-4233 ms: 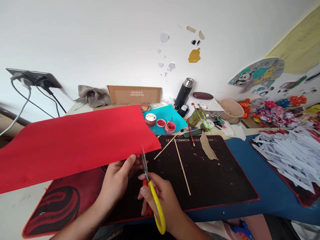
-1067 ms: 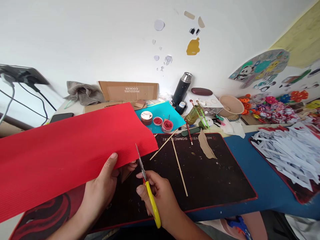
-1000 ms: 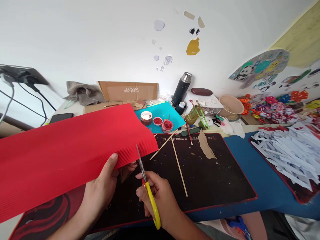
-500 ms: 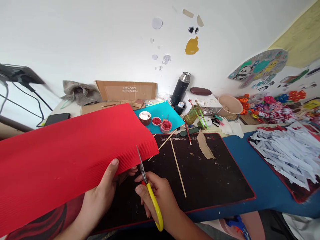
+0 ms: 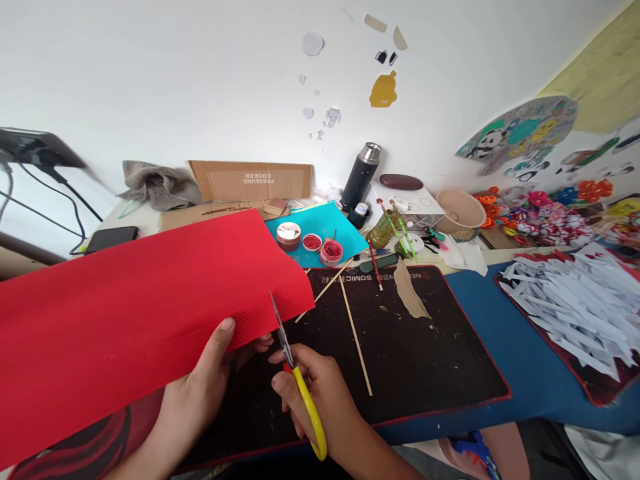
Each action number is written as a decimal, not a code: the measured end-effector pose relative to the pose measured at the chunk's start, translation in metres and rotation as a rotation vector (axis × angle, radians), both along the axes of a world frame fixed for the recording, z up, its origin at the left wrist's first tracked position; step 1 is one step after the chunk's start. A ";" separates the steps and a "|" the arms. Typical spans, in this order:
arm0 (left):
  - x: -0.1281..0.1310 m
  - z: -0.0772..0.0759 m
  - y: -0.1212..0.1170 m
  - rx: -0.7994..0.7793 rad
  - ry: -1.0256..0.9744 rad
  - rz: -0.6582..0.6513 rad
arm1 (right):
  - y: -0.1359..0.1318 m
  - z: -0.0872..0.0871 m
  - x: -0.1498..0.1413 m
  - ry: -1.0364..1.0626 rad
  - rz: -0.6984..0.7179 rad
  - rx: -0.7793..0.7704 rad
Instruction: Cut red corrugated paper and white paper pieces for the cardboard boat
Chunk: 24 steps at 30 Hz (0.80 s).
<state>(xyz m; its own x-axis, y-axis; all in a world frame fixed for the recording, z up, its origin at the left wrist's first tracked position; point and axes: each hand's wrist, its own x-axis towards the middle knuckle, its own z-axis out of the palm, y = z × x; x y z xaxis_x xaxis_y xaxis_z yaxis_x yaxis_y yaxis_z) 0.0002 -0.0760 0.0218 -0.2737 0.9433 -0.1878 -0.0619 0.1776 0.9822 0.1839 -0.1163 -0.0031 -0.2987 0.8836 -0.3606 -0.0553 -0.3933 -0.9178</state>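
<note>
A large sheet of red corrugated paper (image 5: 165, 287) spans the left half of the view, held up over the desk mat. My left hand (image 5: 207, 370) grips its near edge, thumb on top and fingers underneath, partly hidden. In my right hand (image 5: 320, 393) is a pair of scissors (image 5: 303, 393) with yellow and red handles. One blade lies over the sheet's right part, pointing away from me; the other blade is hidden beneath the paper. Thin wooden sticks (image 5: 357, 337) lie on the black mat (image 5: 420, 373) beyond the scissors.
Behind the sheet are paint pots (image 5: 331, 252) on a blue sheet (image 5: 320, 217), a black thermos (image 5: 361, 175) and a jar with brushes (image 5: 384, 233). A torn cardboard piece (image 5: 410, 290) rests on the mat. White paper strips (image 5: 575, 300) are heaped at the right.
The red sheet has shifted very slightly left, along with my left hand. The scissors stay at nearly the same place on the paper.
</note>
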 end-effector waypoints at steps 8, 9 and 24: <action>0.001 -0.004 -0.001 0.121 0.234 0.022 | -0.001 0.000 0.002 0.043 0.060 -0.056; 0.002 -0.005 -0.001 0.109 0.212 0.011 | -0.001 0.000 0.002 0.047 0.061 -0.044; -0.008 -0.017 -0.001 0.159 0.501 -0.027 | 0.005 0.010 0.015 0.035 0.168 0.030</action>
